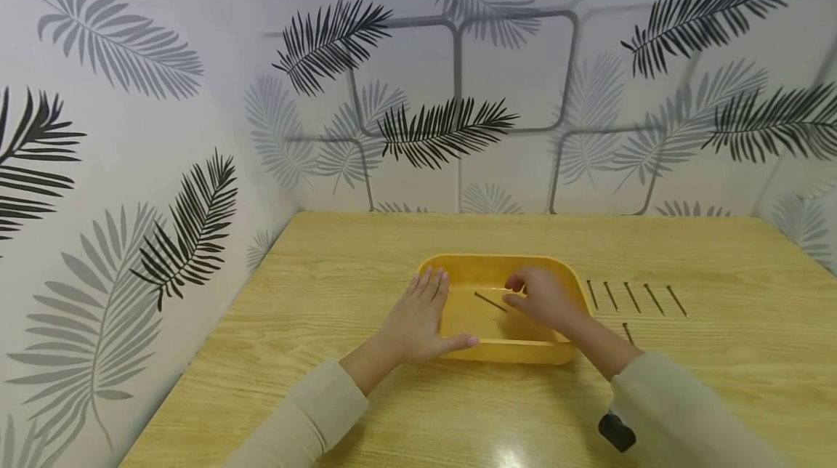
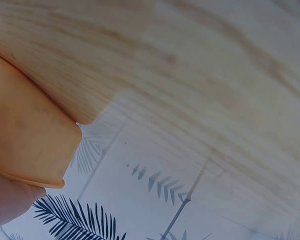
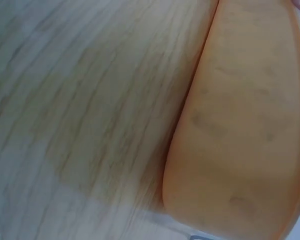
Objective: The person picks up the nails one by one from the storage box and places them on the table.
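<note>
A yellow plastic tray (image 1: 503,353) stands on the wooden table, its outer wall filling much of the right wrist view. My left hand (image 1: 418,319) rests over its left rim, fingers straight and thumb along the near edge. Inside the tray my right hand (image 1: 543,301) hovers with bent fingers, thumb and index finger apart and nothing visible between them. Just left of the thumb a long thin dark screw (image 1: 490,301) lies on the tray floor; its thread is too small to make out. The right hand's other fingers are partly hidden.
Right of the tray, several similar screws (image 1: 632,297) lie in a slanting row on the table (image 1: 353,257). Another screw (image 1: 628,333) lies nearer, partly behind the right forearm. A leaf-patterned wall (image 1: 418,184) borders the table at the back and left.
</note>
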A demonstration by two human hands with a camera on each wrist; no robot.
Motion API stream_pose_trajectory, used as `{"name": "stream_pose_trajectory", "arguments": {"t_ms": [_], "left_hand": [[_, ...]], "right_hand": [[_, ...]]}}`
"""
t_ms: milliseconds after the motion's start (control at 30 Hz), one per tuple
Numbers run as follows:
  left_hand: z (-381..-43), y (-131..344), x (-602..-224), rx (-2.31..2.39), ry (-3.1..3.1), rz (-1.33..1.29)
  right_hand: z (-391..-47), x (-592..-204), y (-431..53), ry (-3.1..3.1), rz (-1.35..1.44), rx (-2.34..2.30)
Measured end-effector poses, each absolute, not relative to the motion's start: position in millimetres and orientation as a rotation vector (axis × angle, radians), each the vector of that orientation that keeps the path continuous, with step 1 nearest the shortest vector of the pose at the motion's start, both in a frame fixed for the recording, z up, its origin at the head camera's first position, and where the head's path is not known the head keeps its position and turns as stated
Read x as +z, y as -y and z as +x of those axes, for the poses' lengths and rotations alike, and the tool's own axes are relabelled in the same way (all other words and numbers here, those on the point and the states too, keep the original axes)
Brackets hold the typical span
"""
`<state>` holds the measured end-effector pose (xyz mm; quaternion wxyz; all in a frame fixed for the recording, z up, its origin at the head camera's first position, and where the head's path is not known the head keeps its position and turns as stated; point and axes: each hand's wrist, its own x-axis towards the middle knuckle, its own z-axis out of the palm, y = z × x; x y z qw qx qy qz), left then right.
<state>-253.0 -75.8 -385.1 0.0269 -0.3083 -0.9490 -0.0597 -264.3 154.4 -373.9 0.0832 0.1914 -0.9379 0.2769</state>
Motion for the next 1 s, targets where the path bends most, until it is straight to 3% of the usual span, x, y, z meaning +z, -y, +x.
{"name": "stream_pose_trajectory", "arguments": {"t_ms": [1000], "left_hand": [[-252.7,75.4,-385.6,-0.227,2.904,-0.965]], "right_hand": [[-298.8,-394.4,-133.1,3.007,0.503,0.632]]}}
